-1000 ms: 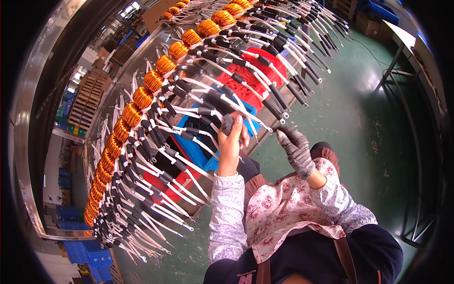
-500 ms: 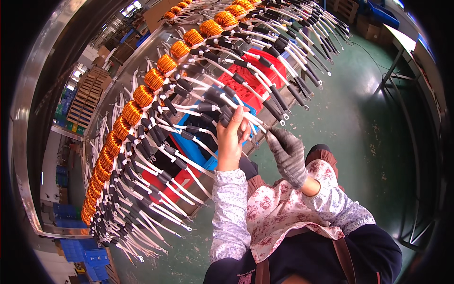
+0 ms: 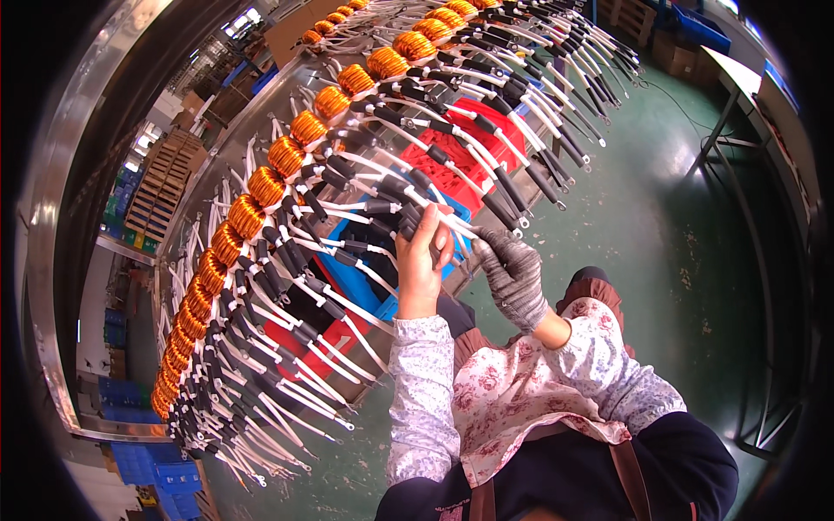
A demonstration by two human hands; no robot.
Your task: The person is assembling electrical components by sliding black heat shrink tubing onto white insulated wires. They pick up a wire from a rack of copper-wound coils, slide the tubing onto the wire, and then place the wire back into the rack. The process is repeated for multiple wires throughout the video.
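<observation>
A long row of orange copper-wound coils (image 3: 266, 186) curves over the rack, each trailing white wire leads with black sleeves and ring terminals at many ends. My bare left hand (image 3: 420, 269) is closed round a white lead (image 3: 453, 224), thumb on top, beside a black sleeve (image 3: 406, 220). In a grey knit glove, my right hand (image 3: 514, 280) pinches the same lead farther right, near its end. The fingers hide the lead's tip.
Beneath the hanging leads stand a blue crate (image 3: 349, 282) and red crates (image 3: 472, 143) with dark pieces inside. A metal frame (image 3: 54, 286) runs along the left. At far right is a white-topped table (image 3: 735, 69). Wooden pallets (image 3: 163, 181) stand behind the rack.
My right hand has shifted slightly left and up along the white lead, covering its end. My left hand keeps its hold and has barely moved.
</observation>
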